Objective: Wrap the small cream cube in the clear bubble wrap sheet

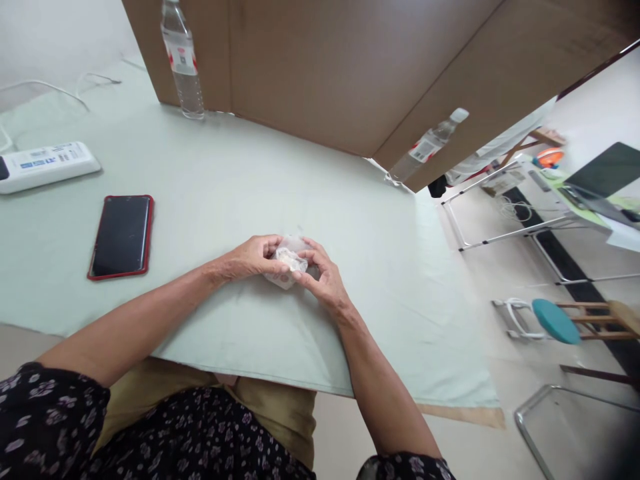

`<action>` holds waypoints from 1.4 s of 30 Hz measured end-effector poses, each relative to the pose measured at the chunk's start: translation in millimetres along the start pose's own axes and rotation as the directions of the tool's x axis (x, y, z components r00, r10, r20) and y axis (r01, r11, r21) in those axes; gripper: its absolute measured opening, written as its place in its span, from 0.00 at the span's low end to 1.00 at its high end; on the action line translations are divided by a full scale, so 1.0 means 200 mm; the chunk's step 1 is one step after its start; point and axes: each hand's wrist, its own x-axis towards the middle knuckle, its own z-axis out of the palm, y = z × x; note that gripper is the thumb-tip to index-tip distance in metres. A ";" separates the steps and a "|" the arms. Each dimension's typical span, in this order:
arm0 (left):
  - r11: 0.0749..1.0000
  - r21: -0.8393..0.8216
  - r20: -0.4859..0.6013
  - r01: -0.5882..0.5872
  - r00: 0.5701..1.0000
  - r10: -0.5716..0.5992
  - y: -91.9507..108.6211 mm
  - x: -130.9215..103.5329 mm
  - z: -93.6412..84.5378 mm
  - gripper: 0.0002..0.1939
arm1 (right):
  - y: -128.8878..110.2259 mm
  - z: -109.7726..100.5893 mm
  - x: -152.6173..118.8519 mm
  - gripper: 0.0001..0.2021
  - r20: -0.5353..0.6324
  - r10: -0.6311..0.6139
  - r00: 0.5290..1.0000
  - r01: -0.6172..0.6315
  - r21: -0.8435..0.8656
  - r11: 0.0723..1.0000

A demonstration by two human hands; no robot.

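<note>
1. Centre, near edge of the worktop point(225, 180), under a pale green cloth: a small translucent plastic bag point(283, 277), crumpled, held between two bare hands. Whitish, bunched material point(293, 259) shows at its middle; cannot tell whether this is contents or folded plastic.
2. Left hand point(257, 257): fingers curled round the bag's left side, gripping it, thumb lying across the front.
3. Right hand point(323, 272): fingers bent over the right side, gripping the bag also. The two thumb tips are close together at the front.
4. Clear bottle point(184, 67), white-and-red label, upright against tall brown cardboard panels point(320, 67) at the far side. Transparent throughout; fill level unclear.
5. Second bottle point(425, 148), white cap, similar label, by the right end of the cardboard. Appears slanted from here. Contents see-through, amount unreadable.
6. Left of the hands, a phone point(123, 235) in a red case, lying flat, screen dark. Beyond it, a white device point(50, 167) with blue print on its label; white cable point(45, 83) further back.
7. Off to the right, across the floor: a metal-framed table point(550, 193) with an open laptop point(607, 175) and, at its far end, something orange point(550, 158), too blurred to name. Teal-topped stool point(555, 321) nearer.
</note>
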 end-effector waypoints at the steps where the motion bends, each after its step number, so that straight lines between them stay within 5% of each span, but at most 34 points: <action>1: 1.000 0.001 0.009 0.000 1.000 0.000 0.00 0.00 0.00 0.28 | 0.00 0.00 0.00 0.23 0.007 0.007 1.000 -0.007 0.012 1.000; 8: 0.999 -0.041 0.030 0.001 1.000 0.000 -0.01 0.00 0.00 0.29 | -0.02 0.01 -0.01 0.24 0.032 0.034 0.999 -0.036 0.082 0.996; 16: 0.989 -0.148 -0.040 0.031 0.999 -0.037 -0.02 0.01 0.00 0.26 | 0.02 0.02 -0.01 0.43 -0.100 0.148 0.984 -0.106 0.345 0.932; 20: 0.992 -0.122 -0.072 0.025 0.997 -0.034 -0.01 0.01 0.01 0.25 | 0.03 0.03 0.00 0.43 -0.028 0.177 0.984 -0.158 0.337 0.928; 28: 0.997 0.067 -0.098 -0.037 0.994 0.043 0.02 -0.01 0.04 0.20 | 0.06 0.07 0.00 0.36 -0.195 0.149 0.969 -0.103 0.227 0.968; 42: 0.997 -0.004 -0.003 0.076 0.997 -0.076 0.02 -0.02 0.01 0.23 | 0.02 0.07 0.00 0.28 -0.129 0.253 0.959 -0.189 0.375 0.908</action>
